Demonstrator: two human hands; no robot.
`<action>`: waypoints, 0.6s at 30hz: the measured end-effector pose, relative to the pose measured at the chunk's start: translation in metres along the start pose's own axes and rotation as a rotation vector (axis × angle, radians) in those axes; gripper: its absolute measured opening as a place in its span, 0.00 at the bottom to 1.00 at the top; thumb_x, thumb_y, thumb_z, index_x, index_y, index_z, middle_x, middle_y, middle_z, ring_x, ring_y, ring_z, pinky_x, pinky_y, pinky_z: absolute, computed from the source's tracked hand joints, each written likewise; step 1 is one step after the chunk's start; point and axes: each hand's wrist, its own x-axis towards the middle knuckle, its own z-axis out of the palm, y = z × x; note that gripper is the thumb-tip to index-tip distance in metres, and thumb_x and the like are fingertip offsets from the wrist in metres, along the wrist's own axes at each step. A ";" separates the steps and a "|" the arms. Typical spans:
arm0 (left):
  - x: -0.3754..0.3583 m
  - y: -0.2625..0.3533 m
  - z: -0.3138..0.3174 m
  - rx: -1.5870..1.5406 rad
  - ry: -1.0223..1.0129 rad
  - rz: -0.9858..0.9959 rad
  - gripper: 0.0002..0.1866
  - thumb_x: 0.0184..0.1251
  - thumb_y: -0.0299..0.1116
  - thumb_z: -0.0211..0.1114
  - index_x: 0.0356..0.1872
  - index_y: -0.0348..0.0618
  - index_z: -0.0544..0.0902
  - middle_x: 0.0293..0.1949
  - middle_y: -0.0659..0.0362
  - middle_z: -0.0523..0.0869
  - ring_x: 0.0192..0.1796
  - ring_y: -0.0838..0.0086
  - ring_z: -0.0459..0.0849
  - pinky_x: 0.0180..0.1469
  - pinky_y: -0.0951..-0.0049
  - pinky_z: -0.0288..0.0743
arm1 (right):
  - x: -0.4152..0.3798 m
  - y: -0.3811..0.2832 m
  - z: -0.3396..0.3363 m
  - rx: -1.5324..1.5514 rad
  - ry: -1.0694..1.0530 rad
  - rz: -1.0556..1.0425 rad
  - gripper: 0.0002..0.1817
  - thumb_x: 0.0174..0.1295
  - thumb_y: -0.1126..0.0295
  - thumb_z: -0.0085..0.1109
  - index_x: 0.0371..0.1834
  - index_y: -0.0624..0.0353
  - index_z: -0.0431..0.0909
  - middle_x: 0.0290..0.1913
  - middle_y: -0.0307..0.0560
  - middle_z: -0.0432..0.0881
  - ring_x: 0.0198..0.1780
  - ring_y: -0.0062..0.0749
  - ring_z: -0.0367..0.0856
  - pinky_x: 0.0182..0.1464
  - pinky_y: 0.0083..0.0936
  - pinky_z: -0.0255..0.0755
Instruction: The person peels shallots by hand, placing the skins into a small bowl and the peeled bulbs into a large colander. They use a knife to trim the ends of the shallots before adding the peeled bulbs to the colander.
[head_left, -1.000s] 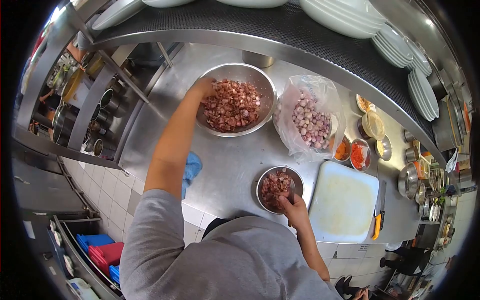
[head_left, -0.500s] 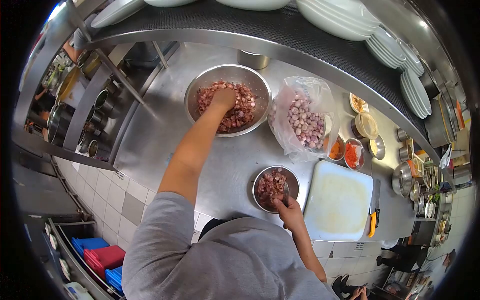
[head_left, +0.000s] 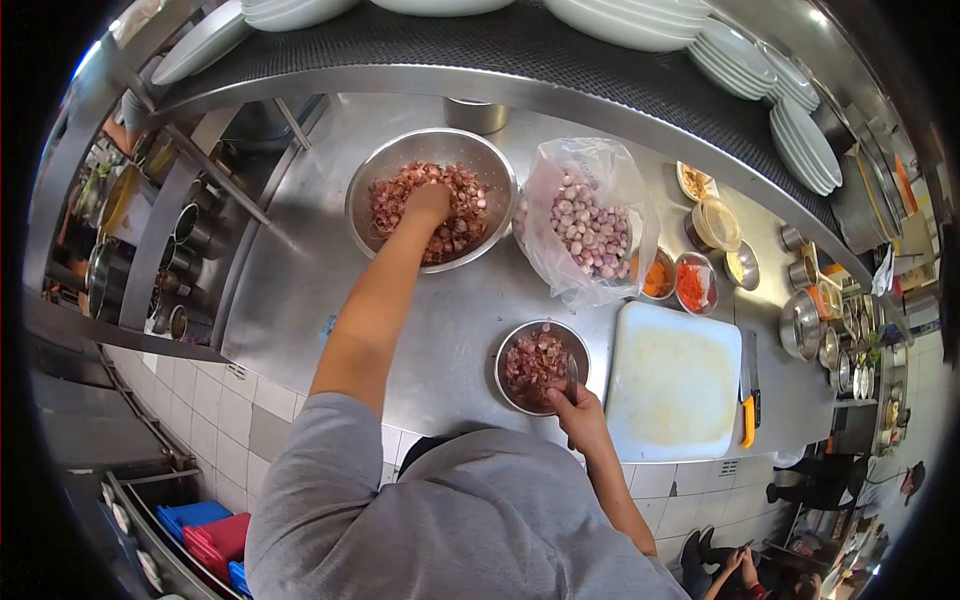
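Observation:
My left hand (head_left: pixel 430 204) reaches into a large steel bowl (head_left: pixel 362 226) of reddish-brown, unpeeled shallots (head_left: pixel 466 196); its fingers are hidden among them. My right hand (head_left: pixel 583 420) is closed round a small knife (head_left: pixel 572 370), its blade pointing up at the right rim of a smaller steel bowl (head_left: pixel 503 388). Papery red-brown shallot skins (head_left: pixel 532 358) fill that smaller bowl. Between the bowls and the board, a clear plastic bag (head_left: pixel 572 290) holds pale purple, peeled shallots (head_left: pixel 592 226).
A white cutting board (head_left: pixel 675 380) lies at right, beside a yellow-and-black-handled knife (head_left: pixel 750 418). Small bowls of orange pieces (head_left: pixel 656 278) and red pieces (head_left: pixel 692 286) stand behind it. A shelf of white plates (head_left: pixel 630 22) overhangs the steel counter (head_left: pixel 420 340). People are at lower right.
The view has shifted slightly, so the counter items sit a little further left. My left hand remains in the large bowl, and my right hand still holds the knife by the smaller bowl.

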 end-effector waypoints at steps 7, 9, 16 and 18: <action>-0.028 -0.022 -0.007 -0.956 0.292 0.034 0.16 0.71 0.44 0.59 0.42 0.41 0.84 0.31 0.52 0.86 0.36 0.66 0.84 0.39 0.65 0.77 | 0.001 -0.006 0.002 -0.028 -0.024 0.017 0.12 0.67 0.66 0.61 0.48 0.61 0.82 0.36 0.36 0.83 0.38 0.18 0.77 0.43 0.19 0.72; -0.029 -0.034 -0.004 -1.447 -0.213 -0.179 0.26 0.74 0.51 0.55 0.61 0.41 0.77 0.35 0.56 0.83 0.29 0.71 0.79 0.32 0.69 0.75 | 0.000 -0.009 0.003 -0.061 -0.025 -0.024 0.13 0.67 0.66 0.61 0.49 0.62 0.82 0.37 0.37 0.83 0.39 0.18 0.78 0.45 0.20 0.73; -0.082 -0.005 -0.011 -1.855 -0.351 -0.151 0.20 0.75 0.40 0.52 0.62 0.42 0.70 0.34 0.60 0.77 0.25 0.77 0.73 0.22 0.76 0.68 | 0.004 -0.024 -0.006 -0.178 -0.041 -0.116 0.17 0.67 0.64 0.60 0.57 0.56 0.80 0.28 0.27 0.77 0.21 0.10 0.62 0.23 0.14 0.58; -0.090 0.001 -0.007 -1.546 -0.192 -0.017 0.14 0.73 0.32 0.54 0.55 0.41 0.74 0.34 0.60 0.78 0.25 0.77 0.75 0.21 0.76 0.69 | 0.007 -0.016 -0.006 -0.123 -0.039 -0.190 0.19 0.67 0.64 0.60 0.60 0.57 0.78 0.33 0.31 0.80 0.24 0.11 0.65 0.25 0.14 0.62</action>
